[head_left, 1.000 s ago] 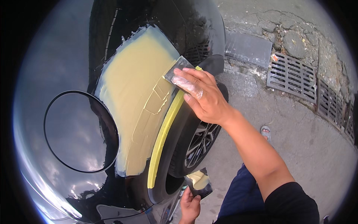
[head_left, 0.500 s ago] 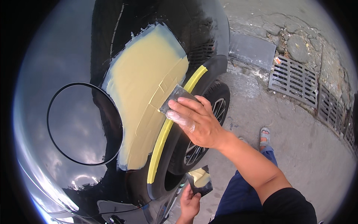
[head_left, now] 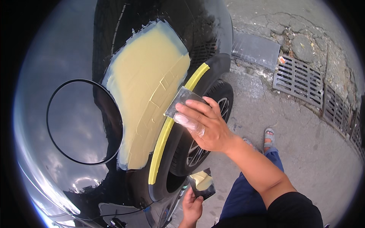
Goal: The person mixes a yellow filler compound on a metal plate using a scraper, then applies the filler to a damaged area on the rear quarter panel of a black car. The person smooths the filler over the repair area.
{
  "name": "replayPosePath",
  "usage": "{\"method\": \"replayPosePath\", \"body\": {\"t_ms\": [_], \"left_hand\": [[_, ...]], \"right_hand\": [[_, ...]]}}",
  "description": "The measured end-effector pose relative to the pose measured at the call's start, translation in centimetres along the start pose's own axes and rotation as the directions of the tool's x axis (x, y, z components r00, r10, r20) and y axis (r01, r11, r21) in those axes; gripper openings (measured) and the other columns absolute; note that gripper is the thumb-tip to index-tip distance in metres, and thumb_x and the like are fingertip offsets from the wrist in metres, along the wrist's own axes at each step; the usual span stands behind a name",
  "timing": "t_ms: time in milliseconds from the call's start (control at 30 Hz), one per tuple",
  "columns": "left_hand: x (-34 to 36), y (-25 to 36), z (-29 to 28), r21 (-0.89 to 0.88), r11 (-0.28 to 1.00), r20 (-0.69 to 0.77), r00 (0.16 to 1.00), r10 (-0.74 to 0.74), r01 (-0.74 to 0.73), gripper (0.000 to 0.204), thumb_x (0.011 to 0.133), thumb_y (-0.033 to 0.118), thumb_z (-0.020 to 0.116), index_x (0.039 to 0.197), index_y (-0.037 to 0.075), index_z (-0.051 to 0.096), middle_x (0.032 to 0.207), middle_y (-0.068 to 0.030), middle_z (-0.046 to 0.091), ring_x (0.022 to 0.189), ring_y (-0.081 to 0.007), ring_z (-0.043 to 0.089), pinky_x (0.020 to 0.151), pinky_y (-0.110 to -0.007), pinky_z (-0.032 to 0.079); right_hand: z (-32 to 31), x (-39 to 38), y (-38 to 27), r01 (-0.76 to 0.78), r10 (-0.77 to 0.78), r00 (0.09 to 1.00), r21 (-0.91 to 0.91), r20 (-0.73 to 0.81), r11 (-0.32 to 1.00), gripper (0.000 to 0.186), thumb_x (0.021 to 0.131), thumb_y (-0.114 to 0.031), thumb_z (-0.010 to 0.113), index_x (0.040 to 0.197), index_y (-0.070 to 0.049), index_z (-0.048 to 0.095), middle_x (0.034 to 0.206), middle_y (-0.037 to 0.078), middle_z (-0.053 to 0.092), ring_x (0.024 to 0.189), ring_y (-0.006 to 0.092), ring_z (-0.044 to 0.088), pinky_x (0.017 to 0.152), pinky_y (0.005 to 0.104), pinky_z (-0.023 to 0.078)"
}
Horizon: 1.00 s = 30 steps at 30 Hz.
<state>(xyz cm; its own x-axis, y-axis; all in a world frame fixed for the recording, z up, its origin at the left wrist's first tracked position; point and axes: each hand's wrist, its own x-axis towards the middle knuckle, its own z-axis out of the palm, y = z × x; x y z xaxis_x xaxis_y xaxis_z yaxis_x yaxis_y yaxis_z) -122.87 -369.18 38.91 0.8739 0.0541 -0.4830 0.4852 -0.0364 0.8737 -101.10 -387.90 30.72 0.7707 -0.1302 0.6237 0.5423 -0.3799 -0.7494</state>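
My right hand point(head_left: 203, 123) grips a thin metal spreader point(head_left: 181, 100), its edge pressed against a black car's rear panel beside a large patch of pale yellow body filler point(head_left: 146, 87). A strip of yellow masking tape point(head_left: 167, 133) runs along the wheel arch just under the spreader. Low in the view, my left hand point(head_left: 192, 207) holds a small dark board point(head_left: 201, 182) with a dab of the same yellow filler on it, next to the car's lower edge.
A round fuel-flap outline point(head_left: 85, 121) sits left of the filler patch. The rear wheel point(head_left: 205, 148) is below my right hand. Cracked concrete ground, a grey slab point(head_left: 254, 49) and metal drain grates point(head_left: 300, 79) lie to the right. My sandalled foot point(head_left: 268, 135) stands beside the wheel.
My right hand has drawn the spreader down the filler patch, from near its upper right edge to the middle by the wheel arch. The left hand with the board stayed low.
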Motion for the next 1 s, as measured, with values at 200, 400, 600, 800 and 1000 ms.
{"method": "replayPosePath", "body": {"t_ms": [200,400,600,800,1000], "left_hand": [[0.2,-0.1,-0.1,-0.025,1.0,0.026,1.0,0.011,-0.01,0.061,0.085,-0.018,0.044,0.144,-0.006,0.034,0.141,-0.0172,0.05,0.131,-0.0248,0.049,0.11,-0.037,0.036],[0.0,0.0,0.2,-0.031,0.999,0.027,0.999,0.025,-0.024,0.061,0.086,-0.018,0.044,0.145,-0.006,0.033,0.141,-0.0174,0.05,0.13,-0.025,0.049,0.11,-0.038,0.035],[-0.1,-0.1,0.2,-0.03,0.999,0.031,0.999,0.032,-0.031,0.061,0.086,-0.017,0.044,0.145,-0.006,0.033,0.141,-0.0176,0.05,0.13,-0.0252,0.049,0.111,-0.038,0.035],[-0.3,0.0,0.3,-0.03,0.999,-0.01,0.999,0.039,-0.039,0.061,0.084,-0.017,0.043,0.143,-0.006,0.035,0.14,-0.0174,0.051,0.129,-0.0253,0.05,0.11,-0.038,0.035],[-1.1,0.1,-0.5,-0.127,0.983,-0.076,0.99,0.122,-0.131,0.062,0.079,-0.016,0.047,0.139,-0.006,0.041,0.137,-0.0171,0.053,0.129,-0.0269,0.05,0.112,-0.041,0.035]], "right_hand": [[-0.2,2.2,3.7,0.044,-0.043,0.998,0.023,-0.045,0.999,0.049,0.082,-0.002,0.062,0.13,-0.008,0.054,0.143,0.009,0.052,0.128,0.0299,0.047,0.107,0.0487,0.032],[-1.4,1.4,3.4,0.005,-0.004,1.0,0.03,-0.008,1.0,0.047,0.083,-0.002,0.062,0.129,-0.01,0.056,0.142,0.006,0.052,0.129,0.028,0.047,0.107,0.0484,0.032],[-0.6,1.7,5.3,-0.012,0.011,1.0,0.04,0.004,0.999,0.044,0.086,-0.004,0.061,0.129,-0.012,0.058,0.143,0.002,0.051,0.13,0.0246,0.045,0.109,0.0479,0.029],[-1.0,1.3,-0.2,0.097,-0.097,0.995,0.009,-0.009,0.995,0.042,0.088,-0.012,0.062,0.128,-0.02,0.061,0.143,-0.003,0.053,0.131,0.0189,0.044,0.112,0.0489,0.026],[2.5,-0.4,-1.5,0.112,-0.112,0.994,-0.023,0.018,0.993,0.041,0.088,-0.014,0.059,0.127,-0.023,0.062,0.142,-0.006,0.053,0.131,0.0175,0.044,0.113,0.0525,0.023]]}}
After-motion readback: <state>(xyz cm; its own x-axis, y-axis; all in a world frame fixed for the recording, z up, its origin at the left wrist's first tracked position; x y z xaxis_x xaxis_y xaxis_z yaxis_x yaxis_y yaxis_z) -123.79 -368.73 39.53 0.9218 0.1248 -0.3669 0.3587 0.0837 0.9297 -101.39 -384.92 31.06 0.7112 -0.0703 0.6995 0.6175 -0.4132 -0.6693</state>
